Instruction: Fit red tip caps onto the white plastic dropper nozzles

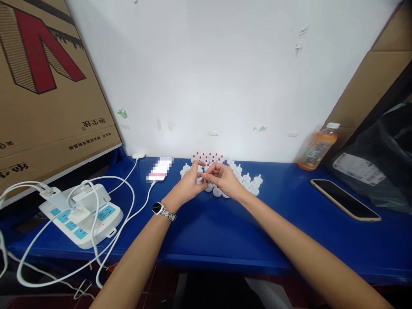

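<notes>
Right now both hands meet over the blue bench (206, 227): left hand (189, 182) and right hand (223, 178) pinch one small white cap (203, 180) between them. Just behind, red-tipped caps (209, 157) stand finished; plain white caps (249, 180) beside them look still undone.

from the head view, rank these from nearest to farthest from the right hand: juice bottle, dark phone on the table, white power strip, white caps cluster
From the right hand:
1. white caps cluster, touching it, just behind and to the right.
2. juice bottle, right, by the wall.
3. dark phone, farther right, lying flat.
4. white power strip, far left, cables plugged in.
</notes>
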{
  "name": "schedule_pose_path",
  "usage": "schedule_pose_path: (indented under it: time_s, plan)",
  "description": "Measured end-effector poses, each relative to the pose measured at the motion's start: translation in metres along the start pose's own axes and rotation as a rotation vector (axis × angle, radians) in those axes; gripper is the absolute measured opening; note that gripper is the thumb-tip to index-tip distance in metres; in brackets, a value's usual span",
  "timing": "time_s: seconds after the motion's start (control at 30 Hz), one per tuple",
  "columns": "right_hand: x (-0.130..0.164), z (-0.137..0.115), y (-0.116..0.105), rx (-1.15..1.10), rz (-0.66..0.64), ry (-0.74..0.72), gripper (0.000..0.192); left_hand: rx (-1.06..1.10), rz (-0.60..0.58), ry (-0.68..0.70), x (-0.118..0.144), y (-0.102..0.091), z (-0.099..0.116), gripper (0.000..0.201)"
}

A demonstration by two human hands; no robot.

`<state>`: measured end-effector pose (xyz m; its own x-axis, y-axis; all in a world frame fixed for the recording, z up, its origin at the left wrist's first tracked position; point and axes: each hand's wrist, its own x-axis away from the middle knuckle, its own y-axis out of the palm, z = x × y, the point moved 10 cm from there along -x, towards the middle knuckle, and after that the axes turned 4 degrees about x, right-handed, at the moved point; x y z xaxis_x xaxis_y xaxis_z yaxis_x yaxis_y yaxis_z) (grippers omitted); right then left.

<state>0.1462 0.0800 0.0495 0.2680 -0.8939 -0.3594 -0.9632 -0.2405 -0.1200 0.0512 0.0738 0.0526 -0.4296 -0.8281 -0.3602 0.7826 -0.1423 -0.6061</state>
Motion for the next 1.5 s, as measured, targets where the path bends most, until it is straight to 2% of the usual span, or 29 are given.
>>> schedule_pose_path:
  time_s: [0.2,0.37,0.47,0.53,0.57,0.6,0.67,0.73,0.83,0.93,1.0,1.1,1.2,1.33,1.5]
  plan:
    - [-0.001,-0.004,0.004,0.019,0.017,-0.023,0.044,0.041,0.032,-0.005,0.0,-0.002,0.0,0.051]
    - [-0.002,-0.009,0.009,0.065,-0.04,-0.055,0.035,0.079,0.017,0.007,0.0,0.001,0.004,0.049]
    - [-0.001,-0.014,-0.003,0.181,0.016,-0.1,0.025,0.015,-0.007,0.028,0.001,-0.005,0.005,0.051]
    - [0.0,-0.019,-0.015,0.268,0.082,-0.131,0.02,-0.057,-0.018,0.014,0.001,-0.016,-0.003,0.053]
    - [0.001,-0.02,-0.018,0.309,0.087,-0.137,0.018,-0.071,-0.008,-0.006,0.0,-0.024,-0.011,0.046]
    - [0.002,-0.02,-0.016,0.353,0.058,-0.134,0.016,-0.094,0.037,-0.026,-0.001,-0.035,-0.019,0.039]
    - [0.005,-0.017,-0.003,0.463,-0.081,-0.118,0.011,-0.208,0.188,-0.061,-0.001,-0.06,-0.037,0.03]
    - [0.012,-0.013,0.016,0.602,-0.245,-0.121,0.007,-0.314,0.241,-0.092,-0.001,-0.071,-0.054,0.021]
    - [0.019,-0.01,0.031,0.84,-0.36,-0.162,0.009,-0.387,0.206,-0.137,-0.001,-0.067,-0.072,0.02]
    - [0.018,-0.008,0.027,1.027,-0.329,-0.174,0.007,-0.409,0.161,-0.166,0.0,-0.057,-0.078,0.022]
    - [0.014,-0.007,0.019,1.089,-0.285,-0.16,0.004,-0.407,0.143,-0.179,0.0,-0.053,-0.079,0.017]
    - [0.007,-0.009,0.011,1.141,-0.203,-0.165,0.01,-0.395,0.108,-0.174,-0.001,-0.049,-0.077,0.014]
    - [-0.005,-0.011,0.014,1.223,-0.162,-0.194,0.014,-0.378,0.09,-0.138,-0.001,-0.048,-0.069,0.014]
    - [-0.023,0.005,0.032,1.392,-0.25,-0.151,0.016,-0.306,0.11,-0.051,0.001,-0.048,-0.051,0.013]
    - [-0.033,0.019,0.045,1.521,-0.349,-0.097,0.014,-0.225,0.134,-0.013,0.0,-0.048,-0.035,0.014]
